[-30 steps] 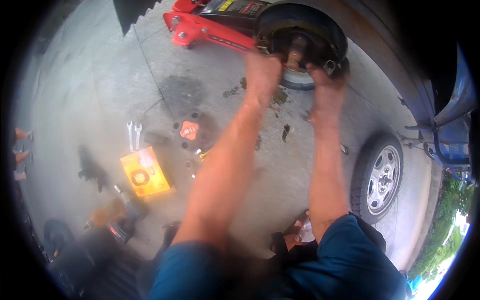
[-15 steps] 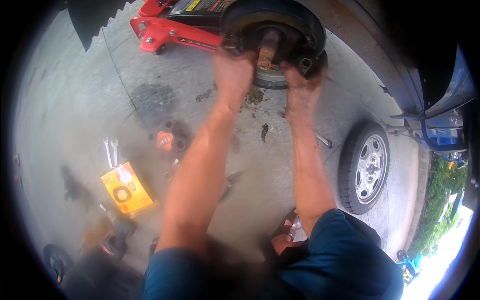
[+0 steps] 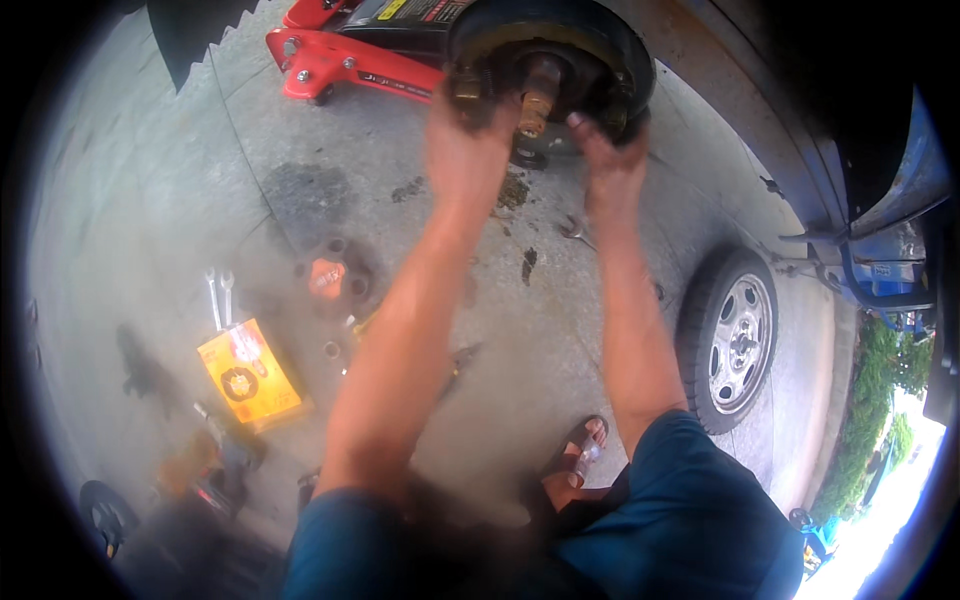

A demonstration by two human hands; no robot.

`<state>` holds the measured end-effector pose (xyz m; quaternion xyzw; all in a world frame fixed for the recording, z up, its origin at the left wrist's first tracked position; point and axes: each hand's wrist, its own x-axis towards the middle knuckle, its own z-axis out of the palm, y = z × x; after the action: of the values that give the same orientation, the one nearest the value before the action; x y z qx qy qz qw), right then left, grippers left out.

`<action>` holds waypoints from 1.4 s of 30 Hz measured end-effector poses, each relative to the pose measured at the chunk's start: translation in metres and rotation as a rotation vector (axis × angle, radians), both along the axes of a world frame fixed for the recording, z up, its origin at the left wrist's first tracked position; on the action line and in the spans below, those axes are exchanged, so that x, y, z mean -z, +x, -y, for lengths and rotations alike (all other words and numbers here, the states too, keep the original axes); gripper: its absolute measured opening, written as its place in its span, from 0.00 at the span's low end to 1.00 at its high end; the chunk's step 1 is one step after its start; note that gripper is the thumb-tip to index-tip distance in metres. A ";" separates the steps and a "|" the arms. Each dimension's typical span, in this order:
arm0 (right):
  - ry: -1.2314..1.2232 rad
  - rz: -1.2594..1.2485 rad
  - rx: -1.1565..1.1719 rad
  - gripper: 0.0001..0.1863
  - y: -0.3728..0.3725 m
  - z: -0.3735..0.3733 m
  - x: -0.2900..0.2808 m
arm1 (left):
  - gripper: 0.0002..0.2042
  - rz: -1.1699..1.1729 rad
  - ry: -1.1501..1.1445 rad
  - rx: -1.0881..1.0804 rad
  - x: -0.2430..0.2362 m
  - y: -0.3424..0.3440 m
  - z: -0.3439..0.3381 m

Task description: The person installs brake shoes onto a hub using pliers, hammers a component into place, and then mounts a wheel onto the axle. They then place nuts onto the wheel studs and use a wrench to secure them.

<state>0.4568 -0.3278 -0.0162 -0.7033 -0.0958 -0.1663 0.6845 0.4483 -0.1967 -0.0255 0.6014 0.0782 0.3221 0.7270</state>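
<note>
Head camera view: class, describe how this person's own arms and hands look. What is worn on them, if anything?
Both forearms are bare from wrist to elbow. The left hand and right hand wear no gloves, and no watch or bracelet shows. No sleeve shows on either arm, as far up as it can be seen.

A red floor jack [image 3: 345, 55] sits on the concrete floor [image 3: 150, 200] at the top. A removed wheel [image 3: 735, 340] with a silver rim lies to the right. On the left lie two wrenches [image 3: 218, 296], a yellow box [image 3: 248, 375], and what looks like an orange-centred hub part [image 3: 330, 278]. A dark oil stain [image 3: 305, 195] marks the floor.
</note>
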 end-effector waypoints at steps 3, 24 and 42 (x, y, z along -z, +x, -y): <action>0.021 0.020 0.007 0.32 0.005 0.000 0.001 | 0.17 -0.263 0.299 -0.173 0.014 -0.053 -0.008; -0.225 -0.194 -0.182 0.21 0.050 0.061 0.046 | 0.29 -1.558 0.593 0.023 0.097 -0.572 -0.158; -0.634 -0.158 -0.263 0.49 -0.016 0.056 -0.002 | 0.17 -0.744 0.711 0.503 -0.042 -0.325 -0.161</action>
<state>0.4411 -0.3837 -0.0141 -0.8731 -0.1792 0.0164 0.4532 0.1236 -0.0361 0.0168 0.8820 0.0703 -0.0876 0.4578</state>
